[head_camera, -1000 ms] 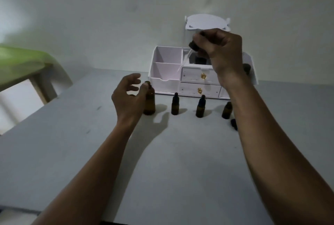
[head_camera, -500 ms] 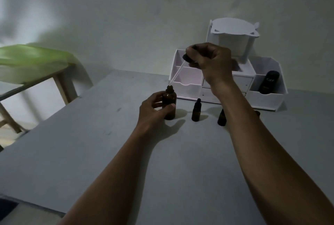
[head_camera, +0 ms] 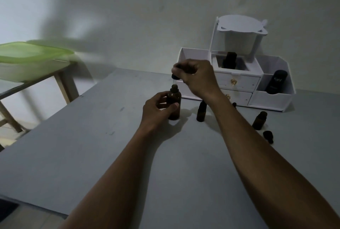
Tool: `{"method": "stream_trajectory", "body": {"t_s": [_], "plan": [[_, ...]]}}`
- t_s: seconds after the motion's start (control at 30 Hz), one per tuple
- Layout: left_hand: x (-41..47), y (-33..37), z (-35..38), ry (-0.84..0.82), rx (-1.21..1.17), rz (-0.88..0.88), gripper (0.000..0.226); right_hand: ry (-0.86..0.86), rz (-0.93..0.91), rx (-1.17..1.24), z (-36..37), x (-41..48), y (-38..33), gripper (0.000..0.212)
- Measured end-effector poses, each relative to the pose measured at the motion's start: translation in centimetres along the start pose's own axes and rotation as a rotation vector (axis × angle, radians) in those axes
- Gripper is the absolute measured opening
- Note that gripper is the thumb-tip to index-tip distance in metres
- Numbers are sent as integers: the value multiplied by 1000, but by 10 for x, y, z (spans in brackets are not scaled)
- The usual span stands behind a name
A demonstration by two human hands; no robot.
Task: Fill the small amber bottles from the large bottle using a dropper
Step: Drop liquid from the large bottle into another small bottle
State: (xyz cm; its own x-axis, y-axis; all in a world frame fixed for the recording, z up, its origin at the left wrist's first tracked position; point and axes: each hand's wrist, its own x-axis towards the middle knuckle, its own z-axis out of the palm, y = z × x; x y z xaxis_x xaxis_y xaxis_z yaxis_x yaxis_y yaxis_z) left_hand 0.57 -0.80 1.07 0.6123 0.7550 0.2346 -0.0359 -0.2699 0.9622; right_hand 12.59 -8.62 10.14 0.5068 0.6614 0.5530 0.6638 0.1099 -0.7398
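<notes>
Above the large bottle (head_camera: 173, 104), which the left hand (head_camera: 158, 108) grips, the right hand (head_camera: 196, 77) now pinches the dropper (head_camera: 174, 76) plumb, ready for insertion.

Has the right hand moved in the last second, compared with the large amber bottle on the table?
Yes. The right hand came left and down; its dropper is now just above the mouth of the large bottle.

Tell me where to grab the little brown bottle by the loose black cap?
Probably pinch the small bottle round its wide body, not the narrow neck, since it stands upright. Come from the right: the person's forearm crosses on its left and the loose cap lies in front.
</notes>
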Motion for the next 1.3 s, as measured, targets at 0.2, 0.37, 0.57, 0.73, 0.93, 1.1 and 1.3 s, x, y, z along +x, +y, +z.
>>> {"method": "stream_trajectory", "body": {"t_s": [0.2,0.37,0.57,0.73,0.93,1.1,1.3], "plan": [[2,0,-1,-6,38,20,49,-44,42,-73,10,-3,13,19],[4,-1,-1,-12,35,15,47,-39,48,-124,14,-4,15,19],[4,-2,-1,-17,12,6,44,13,31,-128,17,-5,15,14],[2,2,-1,-13,2,-14,47,37,10,-128,19,-6,14,12],[1,2,-3,-13,-15,-29,46,17,25,-74,16,-7,9,18],[0,0,-3,-11,-51,-41,44,60,-27,-10,3,-4,-5,18],[-2,1,-6,-30,-96,-26,45,167,-123,65,-31,8,-36,17]]}}
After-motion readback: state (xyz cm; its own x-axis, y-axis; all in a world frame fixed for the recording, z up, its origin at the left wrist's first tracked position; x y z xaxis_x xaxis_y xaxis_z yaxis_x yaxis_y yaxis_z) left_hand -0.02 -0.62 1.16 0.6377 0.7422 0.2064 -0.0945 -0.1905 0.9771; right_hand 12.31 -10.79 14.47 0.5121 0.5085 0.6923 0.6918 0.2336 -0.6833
